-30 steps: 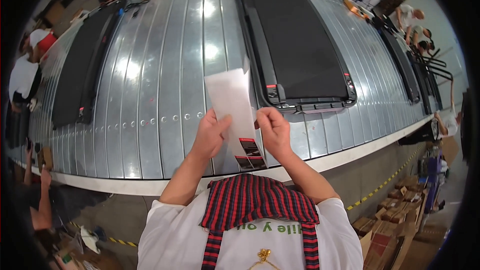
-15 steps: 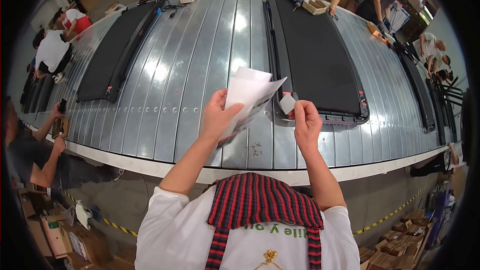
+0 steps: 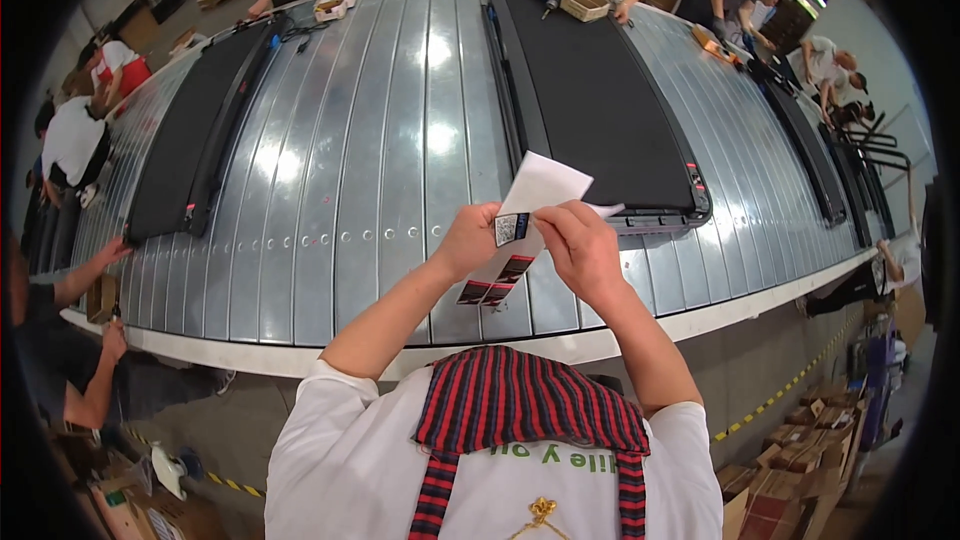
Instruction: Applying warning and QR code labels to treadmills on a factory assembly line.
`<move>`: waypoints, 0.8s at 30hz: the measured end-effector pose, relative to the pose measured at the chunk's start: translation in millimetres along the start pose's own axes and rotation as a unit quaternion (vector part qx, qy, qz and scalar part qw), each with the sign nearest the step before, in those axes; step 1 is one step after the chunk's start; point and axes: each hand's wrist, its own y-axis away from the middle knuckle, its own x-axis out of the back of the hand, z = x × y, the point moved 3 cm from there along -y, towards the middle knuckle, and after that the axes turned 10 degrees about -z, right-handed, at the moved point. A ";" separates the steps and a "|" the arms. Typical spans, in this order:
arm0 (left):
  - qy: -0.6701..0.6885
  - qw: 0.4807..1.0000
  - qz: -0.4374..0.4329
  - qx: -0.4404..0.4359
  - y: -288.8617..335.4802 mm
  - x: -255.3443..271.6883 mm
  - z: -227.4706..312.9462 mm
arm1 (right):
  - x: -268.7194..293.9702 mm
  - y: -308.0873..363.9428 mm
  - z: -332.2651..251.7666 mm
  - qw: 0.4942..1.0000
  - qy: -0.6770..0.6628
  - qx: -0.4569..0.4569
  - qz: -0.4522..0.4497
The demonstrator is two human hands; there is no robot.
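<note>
My left hand is closed on a bundle of white sticker sheets, held above the metal table. Black-and-red labels show on the part of the sheets that hangs down. A small black-and-white sticker with a square code lies against the sheets between my hands. My right hand pinches at this sticker's right edge with thumb and forefinger. A white corner of paper pokes out beyond my right knuckles. Just past my hands lies a long black treadmill deck, partly hidden by the sheets and my right hand.
The slatted metal table curves across the view, with a pale front edge. A second black deck lies left, and more lie right. Parts boxes and a drill sit at the far side. Co-workers stand around; cartons are piled behind right.
My right hand has moved left to the sheets and now pinches at the coded sticker. The sheets have turned, showing their labels. The view has shifted, so the decks appear further left.
</note>
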 end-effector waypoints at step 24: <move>0.182 0.981 0.054 0.037 33.0 28.5 22.3 | 20.5 34.8 67.8 0.935 -0.314 -0.133 0.099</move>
